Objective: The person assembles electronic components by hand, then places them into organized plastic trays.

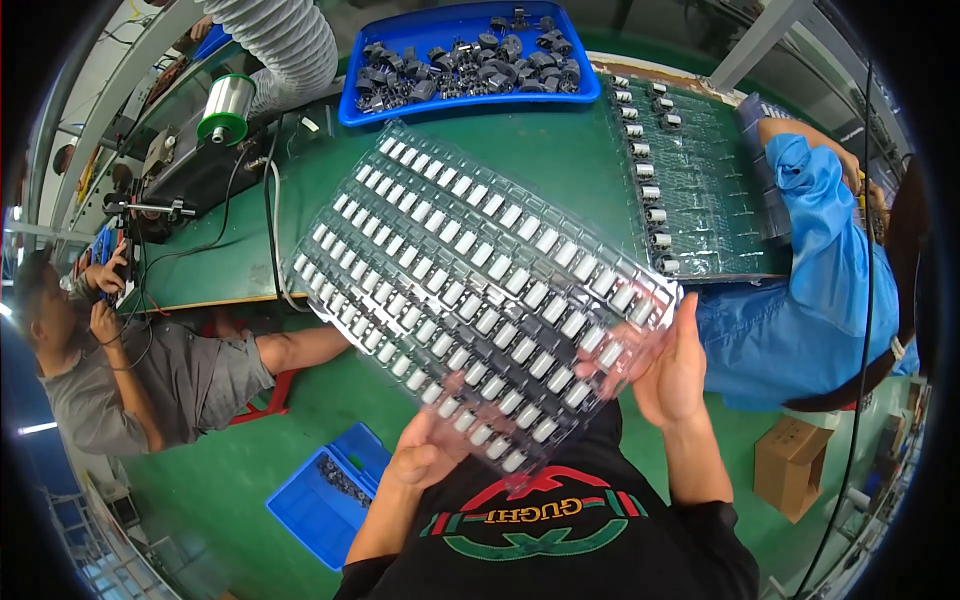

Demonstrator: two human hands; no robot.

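Observation:
A clear plastic blister tray [520, 197], filled with rows of small white cylindrical parts on dark bases, is held up tilted in front of me. My left hand [425, 450] grips its near edge, with the thumb outside and fingers showing through the plastic from beneath. At the right corner, my right hand [668, 375] is closed on the tray, its thumb along the edge and its fingers partly under it. The tray's far left end reaches over the green bench [215, 275].
A blue bin [470, 98] of dark round parts stands at the bench's back. Another clear tray [715, 200], partly filled, lies right, beside a person in blue [800, 290]. Left are a wire spool [228, 105] and a seated person [180, 385]. A cardboard box [790, 465] stands on the floor.

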